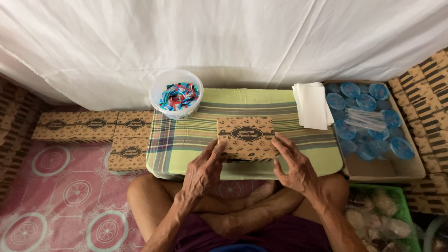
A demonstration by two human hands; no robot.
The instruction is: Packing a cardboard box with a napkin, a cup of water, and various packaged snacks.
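A closed brown cardboard box with a dark oval label lies on a low table covered by a green plaid cloth. My left hand touches the box's near left corner with its fingertips. On the box's near right side rests my right hand, fingers spread against the edge. Neither hand lifts the box. My crossed legs sit just in front of the table.
A white tub of wrapped candies stands at the table's far left, a stack of white napkins at the far right. Sealed blue-lidded cups fill a carton on the right. Matching closed boxes lie left; a green basket sits lower right.
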